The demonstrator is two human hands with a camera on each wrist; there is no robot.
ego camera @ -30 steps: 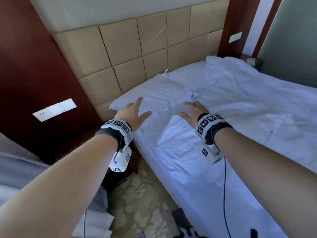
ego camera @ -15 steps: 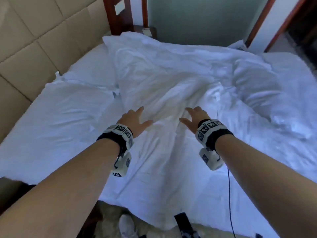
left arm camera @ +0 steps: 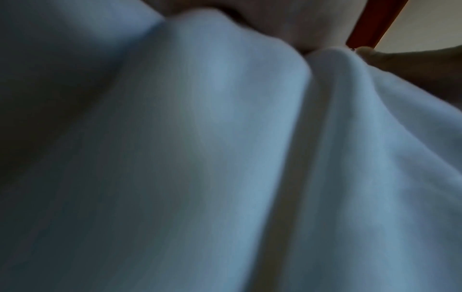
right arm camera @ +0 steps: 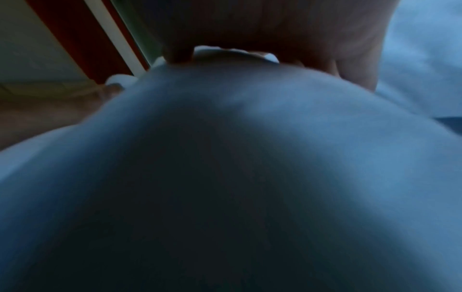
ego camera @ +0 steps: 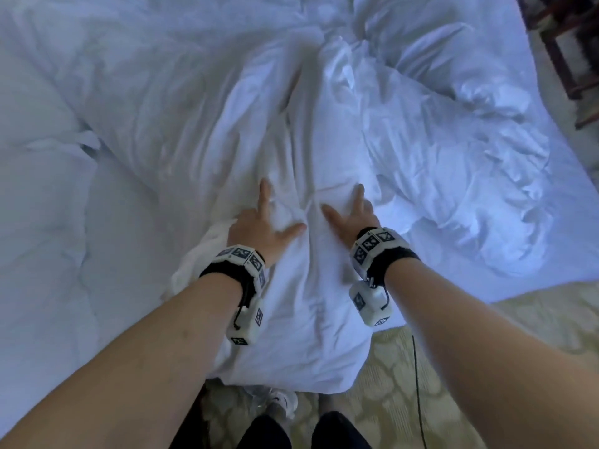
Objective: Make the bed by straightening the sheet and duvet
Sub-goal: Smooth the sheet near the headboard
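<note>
With both hands, left hand (ego camera: pixel 259 226) and right hand (ego camera: pixel 355 215), flat and unclenched on the duvet (ego camera: pixel 324 140), we should sweep outward evenly.

Head view steeply down over the duvet (ego camera: pixel 308 157); both wrist views against its folds.

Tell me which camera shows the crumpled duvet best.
The head view: it takes in the whole rumpled duvet across the bed, with the left hand and right hand on it. Both wrist views show only a blurred, dark close-up fold of white fabric.
</note>
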